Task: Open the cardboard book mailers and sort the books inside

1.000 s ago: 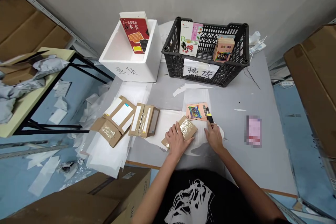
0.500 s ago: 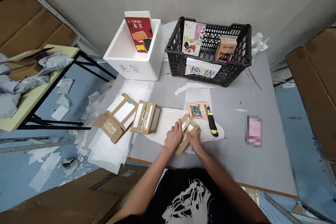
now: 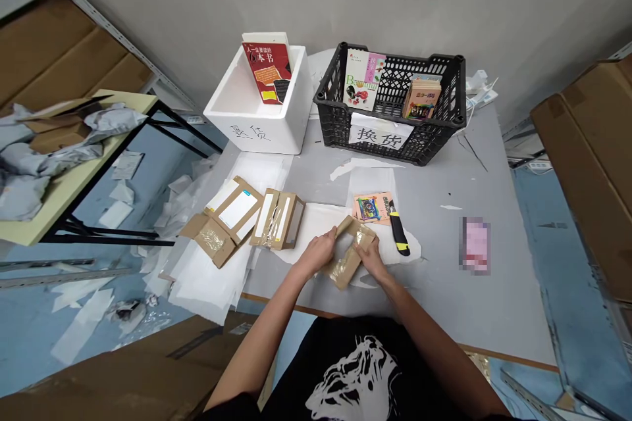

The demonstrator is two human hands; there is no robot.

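A small cardboard box [image 3: 343, 270] with shiny tape on it lies near the front of the table, its top parted so that a pale inside shows. My left hand [image 3: 318, 255] is closed on its left edge. On the right side, my right hand [image 3: 370, 256] grips the cardboard with bent fingers. Just behind the box are a pink-orange booklet [image 3: 369, 208] and a black and yellow box cutter [image 3: 399, 231], which touches the booklet's right edge. To the left stand a taped carton [image 3: 277, 218] and a carton with an open flap [image 3: 230, 217].
At the back stand a white foam box [image 3: 257, 122] with books and a black plastic crate [image 3: 395, 118] with books. A blurred pink item [image 3: 476, 245] lies at right. White sheets [image 3: 207, 296] overhang the table's front left edge; a side table [image 3: 113, 145] holds grey parcels.
The box has come open between my hands, and its pale inside now shows. My left hand has shifted slightly left with the edge. The view has tilted slightly.
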